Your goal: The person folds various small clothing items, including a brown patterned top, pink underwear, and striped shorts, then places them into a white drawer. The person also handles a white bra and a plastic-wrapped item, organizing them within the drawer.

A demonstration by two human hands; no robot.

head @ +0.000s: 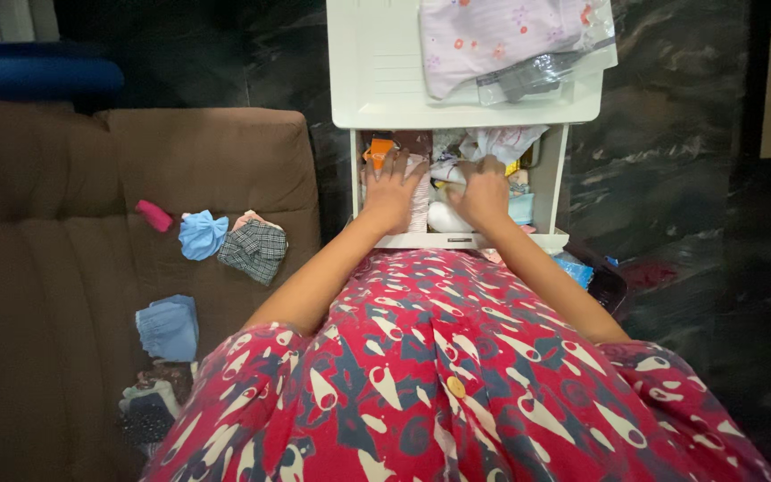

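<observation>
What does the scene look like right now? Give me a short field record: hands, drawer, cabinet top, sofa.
left hand: palm down on the folded clothes in the open drawer, fingers spread
right hand: pressed on the white and pale items beside it
drawer: pulled out, packed with small clothes
cabinet top: pink floral cloth and a clear plastic bag
sofa: brown, with a pink roll, blue cloth, checked cloth

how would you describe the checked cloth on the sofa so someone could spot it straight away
Start at the brown sofa left of the white drawer unit. On its seat, near the right edge, lie three small items in a row: a pink one, a light blue one, then the checked cloth. It is the rightmost, and the only one with a grey-and-white check pattern.
</observation>
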